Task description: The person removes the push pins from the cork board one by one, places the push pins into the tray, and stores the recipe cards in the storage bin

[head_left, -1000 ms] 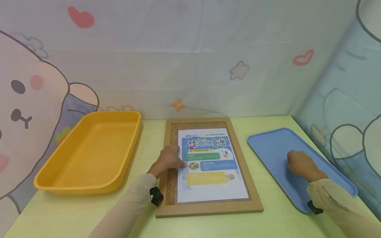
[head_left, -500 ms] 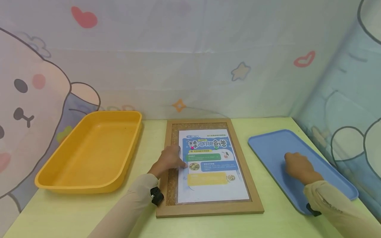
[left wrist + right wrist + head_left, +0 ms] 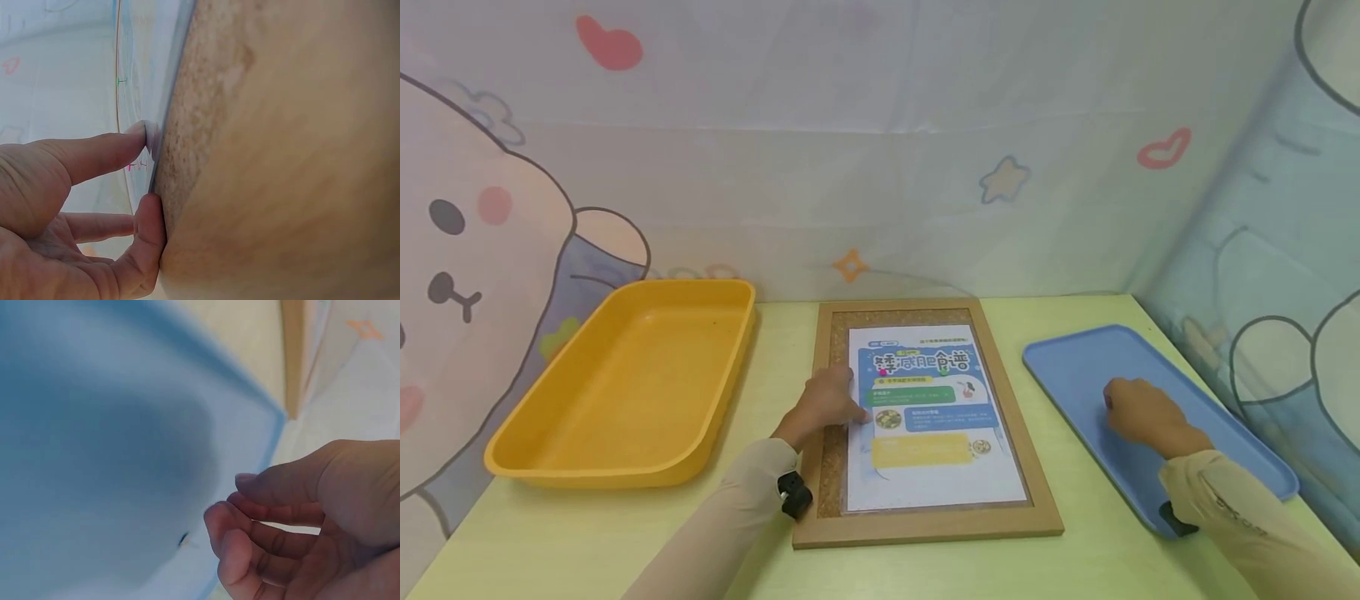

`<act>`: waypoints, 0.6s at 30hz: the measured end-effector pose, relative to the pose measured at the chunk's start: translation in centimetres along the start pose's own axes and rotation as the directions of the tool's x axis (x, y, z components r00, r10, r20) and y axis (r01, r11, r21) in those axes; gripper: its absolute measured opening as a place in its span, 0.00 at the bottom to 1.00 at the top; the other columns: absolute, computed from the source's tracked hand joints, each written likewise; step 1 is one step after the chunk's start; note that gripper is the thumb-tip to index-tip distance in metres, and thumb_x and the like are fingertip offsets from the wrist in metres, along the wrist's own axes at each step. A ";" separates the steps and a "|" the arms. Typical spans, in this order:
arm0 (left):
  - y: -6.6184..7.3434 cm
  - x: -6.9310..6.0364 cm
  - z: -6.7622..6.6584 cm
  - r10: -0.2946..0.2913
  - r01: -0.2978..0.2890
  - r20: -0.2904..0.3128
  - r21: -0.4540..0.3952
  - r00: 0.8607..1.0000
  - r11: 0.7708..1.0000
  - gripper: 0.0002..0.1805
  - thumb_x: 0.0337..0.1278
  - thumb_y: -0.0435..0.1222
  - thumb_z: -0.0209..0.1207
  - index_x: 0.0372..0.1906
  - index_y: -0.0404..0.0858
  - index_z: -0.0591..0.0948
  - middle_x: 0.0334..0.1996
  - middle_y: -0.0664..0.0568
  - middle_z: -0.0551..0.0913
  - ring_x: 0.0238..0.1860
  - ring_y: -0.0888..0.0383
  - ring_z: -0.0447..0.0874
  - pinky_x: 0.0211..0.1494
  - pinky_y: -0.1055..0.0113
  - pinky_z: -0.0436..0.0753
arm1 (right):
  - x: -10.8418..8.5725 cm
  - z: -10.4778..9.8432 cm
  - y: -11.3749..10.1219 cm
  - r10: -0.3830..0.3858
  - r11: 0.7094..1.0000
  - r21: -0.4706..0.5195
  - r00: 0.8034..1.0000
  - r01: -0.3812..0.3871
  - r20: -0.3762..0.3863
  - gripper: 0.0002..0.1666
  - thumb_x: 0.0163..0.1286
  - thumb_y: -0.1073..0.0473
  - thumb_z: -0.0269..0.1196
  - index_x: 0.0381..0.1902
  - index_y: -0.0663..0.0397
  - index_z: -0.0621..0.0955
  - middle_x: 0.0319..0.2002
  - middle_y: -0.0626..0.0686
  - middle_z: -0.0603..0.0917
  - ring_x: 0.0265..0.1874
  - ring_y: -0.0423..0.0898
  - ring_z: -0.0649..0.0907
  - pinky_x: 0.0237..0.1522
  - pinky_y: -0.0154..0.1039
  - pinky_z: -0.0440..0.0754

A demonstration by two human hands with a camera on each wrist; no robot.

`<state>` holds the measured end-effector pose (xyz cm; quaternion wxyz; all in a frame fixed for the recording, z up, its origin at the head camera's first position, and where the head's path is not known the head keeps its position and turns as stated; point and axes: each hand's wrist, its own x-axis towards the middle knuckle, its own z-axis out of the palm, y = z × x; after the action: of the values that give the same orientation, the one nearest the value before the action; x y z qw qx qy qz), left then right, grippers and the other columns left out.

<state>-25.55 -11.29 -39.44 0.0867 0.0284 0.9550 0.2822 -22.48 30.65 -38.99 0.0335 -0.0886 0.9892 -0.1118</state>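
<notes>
A printed sheet [image 3: 932,487] with colourful blocks and Chinese lettering lies on a wood-framed cork board [image 3: 925,527]. A pink pushpin [image 3: 882,372] and a green pushpin [image 3: 943,372] stand in its upper part. My left hand [image 3: 823,404] rests at the sheet's left edge. In the left wrist view its thumb [image 3: 119,150] presses the sheet, while a bent finger [image 3: 149,234] touches down beside the edge. Over the blue tray [image 3: 1090,358] my right hand [image 3: 1150,417] hovers, fingers loosely bent, with nothing visible in it. A tiny dark item [image 3: 183,539] lies on the tray near those fingertips.
To the left of the board stands a deep yellow bin [image 3: 662,375]. The pale green table [image 3: 940,575] meets a cartoon-printed cloth backdrop [image 3: 820,167] at the back, and a similar cloth rises along the right side beyond the tray.
My right hand has shifted a little to the left over the blue tray. The left hand stays where it was on the sheet.
</notes>
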 end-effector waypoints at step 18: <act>0.0 -0.1 0.1 -0.007 0.007 -0.004 -0.025 1.000 1.000 0.33 0.42 0.35 0.78 0.55 0.29 0.77 0.39 0.43 0.83 0.36 0.50 0.81 0.38 0.62 0.82 | 3.1 -0.1 -5.9 -0.215 0.974 0.058 0.976 0.217 -0.039 0.08 0.65 0.67 0.62 0.25 0.57 0.77 0.22 0.50 0.77 0.22 0.45 0.72 0.28 0.40 0.69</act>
<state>-25.43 -11.26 -39.55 0.0861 0.0234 0.9517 0.2939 -24.55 24.41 -37.67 0.0080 -0.1928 0.9702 -0.1467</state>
